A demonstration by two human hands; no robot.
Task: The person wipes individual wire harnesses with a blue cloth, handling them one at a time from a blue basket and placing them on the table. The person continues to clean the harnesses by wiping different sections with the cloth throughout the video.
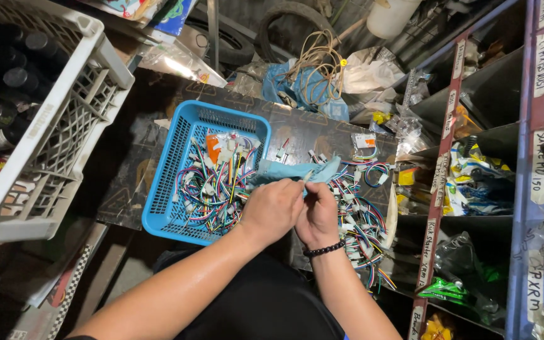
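My left hand [272, 209] and my right hand [318, 214] meet over a dark board [158, 107], both pinching a light blue cloth [284, 170] and a small white connector between the fingertips. My right wrist wears a black bead bracelet [324, 250]. Left of the hands stands a blue plastic basket [172, 165] holding several coloured wire harnesses [212, 186] with white plugs. A loose heap of the same wires [361, 214] lies to the right of my hands.
A white crate [64, 126] with dark bottles stands at the left. Shelf compartments [473, 164] with packets and labelled strips fill the right side. A blue bag with coiled cord [313, 82] lies behind the board.
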